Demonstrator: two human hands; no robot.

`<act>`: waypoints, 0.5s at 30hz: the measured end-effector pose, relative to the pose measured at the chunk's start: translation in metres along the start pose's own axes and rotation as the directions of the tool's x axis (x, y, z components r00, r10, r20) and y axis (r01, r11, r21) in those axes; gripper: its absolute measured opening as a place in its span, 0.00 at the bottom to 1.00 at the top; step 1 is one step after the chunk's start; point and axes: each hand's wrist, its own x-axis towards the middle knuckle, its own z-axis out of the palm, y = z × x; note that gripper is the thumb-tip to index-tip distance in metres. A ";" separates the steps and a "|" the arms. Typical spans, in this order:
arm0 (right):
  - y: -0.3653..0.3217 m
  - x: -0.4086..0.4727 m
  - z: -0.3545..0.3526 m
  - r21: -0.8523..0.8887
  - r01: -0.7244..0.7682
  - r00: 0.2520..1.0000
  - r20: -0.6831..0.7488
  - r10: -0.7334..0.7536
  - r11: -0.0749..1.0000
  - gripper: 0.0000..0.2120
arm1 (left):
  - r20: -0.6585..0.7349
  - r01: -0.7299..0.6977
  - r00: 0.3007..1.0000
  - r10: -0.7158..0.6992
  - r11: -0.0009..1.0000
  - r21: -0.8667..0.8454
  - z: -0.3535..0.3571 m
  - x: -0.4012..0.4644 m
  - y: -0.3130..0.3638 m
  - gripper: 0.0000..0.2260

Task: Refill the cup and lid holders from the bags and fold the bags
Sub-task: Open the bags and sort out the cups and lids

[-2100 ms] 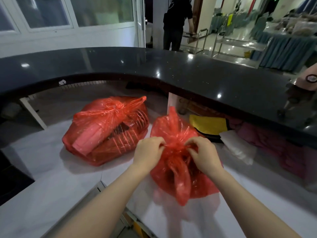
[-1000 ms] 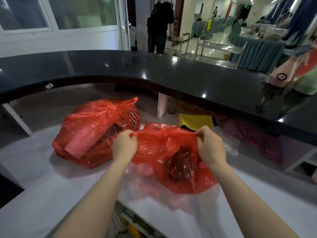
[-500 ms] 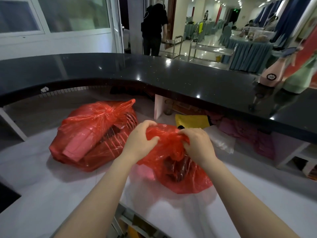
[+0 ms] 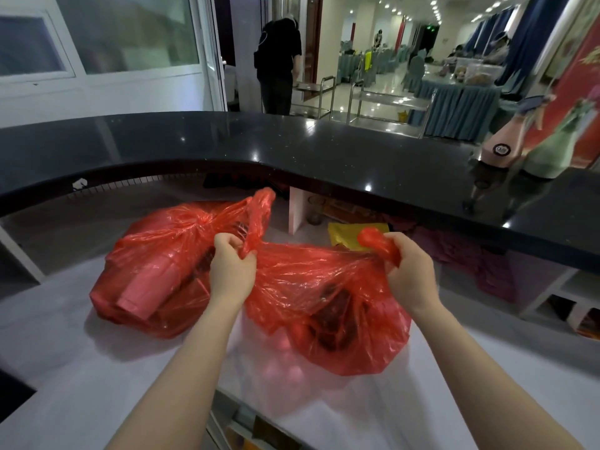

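Red plastic bag (image 4: 324, 297) at centre frame, handles gripped and pulled apart by left hand (image 4: 232, 271) and right hand (image 4: 407, 271), opening step, emptying likely next; second knotted bag (image 4: 162, 254) beyond, centre left.

The hands (image 4: 232, 271) (image 4: 410, 271) have moved apart again. They now pull the crinkled red plastic bag's (image 4: 324, 303) handles wide.

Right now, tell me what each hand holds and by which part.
Both grip the nearer red bag: left hand on one handle, right hand on the other, pulling its mouth apart.
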 end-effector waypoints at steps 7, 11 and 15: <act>-0.021 -0.018 -0.004 0.155 0.237 0.966 0.068 -0.250 0.959 0.11 | 0.251 -0.145 0.959 0.130 0.988 0.044 -0.008 -0.007 0.011 0.26; -0.031 -0.027 -0.008 0.124 0.227 0.909 0.328 -0.256 0.966 0.10 | 0.394 -0.392 0.888 0.236 0.836 0.383 -0.010 -0.004 0.006 0.23; -0.022 -0.030 -0.011 -0.188 0.370 0.789 0.580 -0.201 0.910 0.12 | 0.428 -0.416 0.879 0.209 0.775 0.475 -0.015 0.002 0.001 0.26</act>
